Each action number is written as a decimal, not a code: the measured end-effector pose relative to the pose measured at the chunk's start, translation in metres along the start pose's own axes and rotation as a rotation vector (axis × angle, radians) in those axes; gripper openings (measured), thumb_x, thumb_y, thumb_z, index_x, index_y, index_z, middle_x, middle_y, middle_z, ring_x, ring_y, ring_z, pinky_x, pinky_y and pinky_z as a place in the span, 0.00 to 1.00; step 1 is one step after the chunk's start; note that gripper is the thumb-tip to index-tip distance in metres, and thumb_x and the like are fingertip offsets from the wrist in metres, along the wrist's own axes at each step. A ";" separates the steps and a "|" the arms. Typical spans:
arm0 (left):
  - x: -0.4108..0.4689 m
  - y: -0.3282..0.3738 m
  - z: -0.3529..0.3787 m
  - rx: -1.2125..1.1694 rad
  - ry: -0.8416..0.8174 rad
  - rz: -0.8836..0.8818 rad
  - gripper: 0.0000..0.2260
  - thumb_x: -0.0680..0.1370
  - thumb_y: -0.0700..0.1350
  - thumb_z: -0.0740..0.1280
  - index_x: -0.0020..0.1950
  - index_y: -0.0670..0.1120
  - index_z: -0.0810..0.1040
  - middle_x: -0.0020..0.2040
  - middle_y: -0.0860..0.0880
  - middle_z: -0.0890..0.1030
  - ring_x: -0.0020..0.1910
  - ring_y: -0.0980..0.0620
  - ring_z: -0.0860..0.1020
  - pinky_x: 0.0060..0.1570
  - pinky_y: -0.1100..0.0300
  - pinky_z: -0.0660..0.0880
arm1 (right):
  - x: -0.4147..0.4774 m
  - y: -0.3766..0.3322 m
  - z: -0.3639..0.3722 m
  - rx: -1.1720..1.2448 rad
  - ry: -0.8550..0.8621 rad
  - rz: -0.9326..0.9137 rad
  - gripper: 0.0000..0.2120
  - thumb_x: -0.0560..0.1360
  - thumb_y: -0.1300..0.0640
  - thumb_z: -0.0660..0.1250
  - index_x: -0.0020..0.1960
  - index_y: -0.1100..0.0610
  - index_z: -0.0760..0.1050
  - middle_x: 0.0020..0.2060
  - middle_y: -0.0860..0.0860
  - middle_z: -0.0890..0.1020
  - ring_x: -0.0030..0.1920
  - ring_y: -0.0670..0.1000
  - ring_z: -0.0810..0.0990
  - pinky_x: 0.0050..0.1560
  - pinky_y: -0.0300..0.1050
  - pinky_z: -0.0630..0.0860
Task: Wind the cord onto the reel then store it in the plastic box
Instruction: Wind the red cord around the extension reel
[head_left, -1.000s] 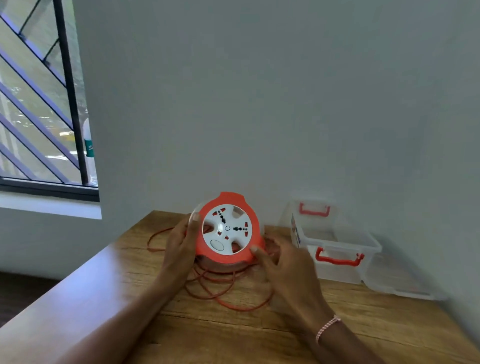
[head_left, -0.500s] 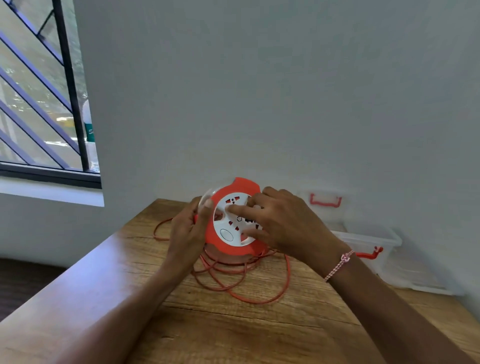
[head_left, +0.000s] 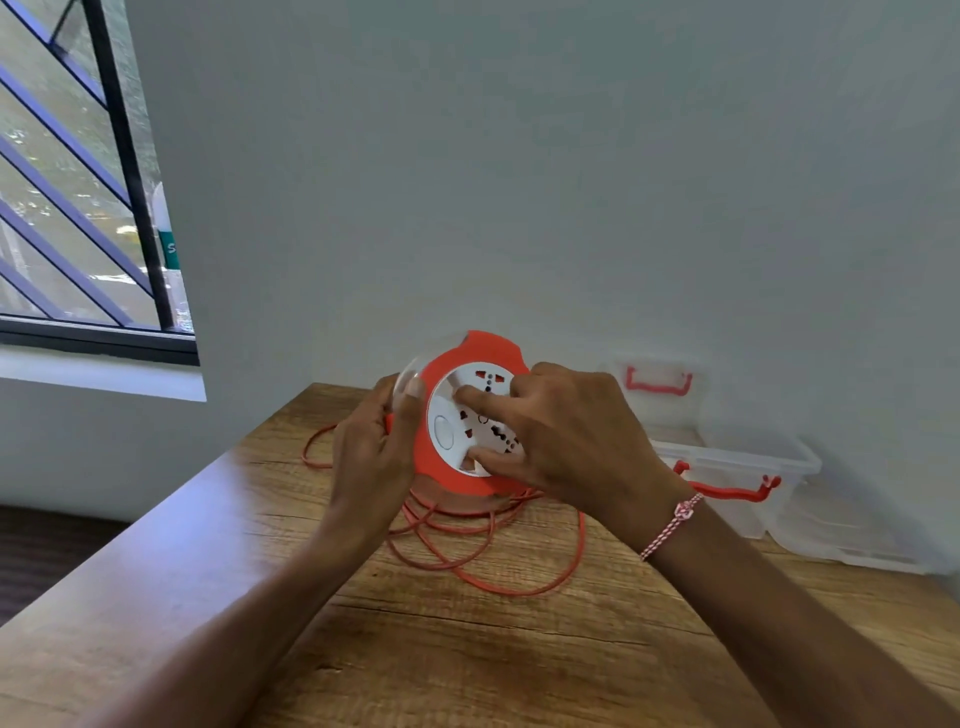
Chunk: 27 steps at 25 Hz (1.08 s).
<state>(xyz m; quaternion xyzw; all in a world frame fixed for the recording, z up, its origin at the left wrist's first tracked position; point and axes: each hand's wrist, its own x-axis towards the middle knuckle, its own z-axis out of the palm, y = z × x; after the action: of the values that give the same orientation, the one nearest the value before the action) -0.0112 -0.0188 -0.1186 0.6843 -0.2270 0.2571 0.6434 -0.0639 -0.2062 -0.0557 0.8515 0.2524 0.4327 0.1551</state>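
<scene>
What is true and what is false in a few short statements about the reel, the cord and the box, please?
The left hand grips the reel by its rim. True.
The cord is fully wound onto the reel. False: loops lie loose on the table.
The right hand touches the reel's white face. True.
The plastic box stands left of the reel. False: it stands to the right, near the wall.
The reel lies inside the plastic box. False: both hands hold it, outside the plastic box.
</scene>
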 end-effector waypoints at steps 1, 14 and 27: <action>-0.001 -0.001 0.001 0.014 0.007 0.008 0.11 0.86 0.57 0.59 0.63 0.65 0.79 0.46 0.53 0.87 0.41 0.50 0.87 0.33 0.53 0.85 | 0.000 -0.003 0.000 0.019 -0.014 0.057 0.28 0.74 0.33 0.68 0.69 0.47 0.78 0.38 0.52 0.86 0.36 0.54 0.83 0.32 0.40 0.67; 0.000 -0.007 0.003 0.016 0.049 0.029 0.14 0.83 0.64 0.58 0.63 0.62 0.77 0.47 0.64 0.86 0.43 0.60 0.87 0.35 0.65 0.83 | -0.001 -0.012 0.008 0.614 0.006 0.706 0.18 0.75 0.36 0.71 0.54 0.48 0.76 0.31 0.44 0.84 0.30 0.43 0.83 0.33 0.40 0.81; -0.001 -0.006 0.003 -0.044 0.057 -0.046 0.15 0.83 0.60 0.60 0.67 0.60 0.77 0.48 0.65 0.87 0.44 0.59 0.88 0.35 0.65 0.83 | -0.005 0.001 0.003 0.007 -0.107 -0.093 0.30 0.80 0.43 0.67 0.80 0.45 0.63 0.56 0.59 0.84 0.45 0.58 0.87 0.35 0.47 0.82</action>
<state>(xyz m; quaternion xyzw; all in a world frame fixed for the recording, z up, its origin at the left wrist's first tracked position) -0.0082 -0.0210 -0.1240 0.6676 -0.1983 0.2565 0.6702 -0.0638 -0.2098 -0.0597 0.8613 0.2845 0.3779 0.1854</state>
